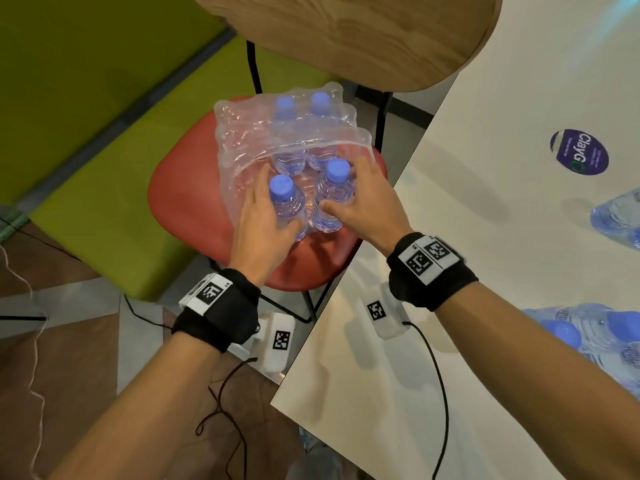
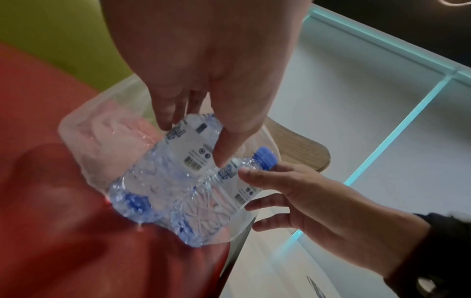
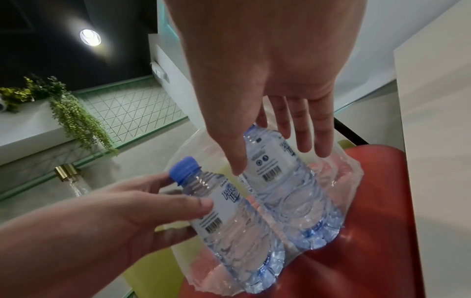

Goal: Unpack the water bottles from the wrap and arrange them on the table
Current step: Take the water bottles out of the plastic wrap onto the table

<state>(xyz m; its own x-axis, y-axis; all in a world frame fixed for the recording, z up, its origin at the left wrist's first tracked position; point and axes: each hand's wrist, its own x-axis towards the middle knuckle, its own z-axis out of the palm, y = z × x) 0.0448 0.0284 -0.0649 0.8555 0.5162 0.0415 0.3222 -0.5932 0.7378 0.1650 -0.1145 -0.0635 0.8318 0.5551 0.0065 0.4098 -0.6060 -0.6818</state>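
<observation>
A red chair seat [image 1: 194, 216] carries a torn-open clear plastic wrap [image 1: 242, 140] with 4 small water bottles standing upright in it, all with blue caps. The 2 far bottles [image 1: 301, 133] sit at 12 o'clock in the pack, under the loose film. The 2 near ones stand in the open mouth of the wrap at 6 o'clock, just beside each other. The left hand [image 1: 263, 223] is curled round the near-left bottle [image 1: 289, 206]: its thumb presses the label on the inner side and its fingers wrap the outer side, as the right wrist view shows plainly. The right hand [image 1: 360, 199] closes on the near-right bottle [image 1: 334, 199], its thumb on the label toward the person and its fingers reaching round the far side; 2 of those fingers look fairly straight in the right wrist view, so how firm the hold is I cannot tell. Both bottles' bases rest on the film on the seat. At 3 o'clock from the chair lies the white table [image 1: 485, 237], its edge close to the seat. On it, near the right edge of the head view, stand more bottles [image 1: 616, 220] and another cluster [image 1: 595, 337] nearer the person, both partly cut off. A round blue sticker [image 1: 579, 152] lies on the table at 1 o'clock. A wooden chair back [image 1: 346, 36] rises at 12 o'clock.
</observation>
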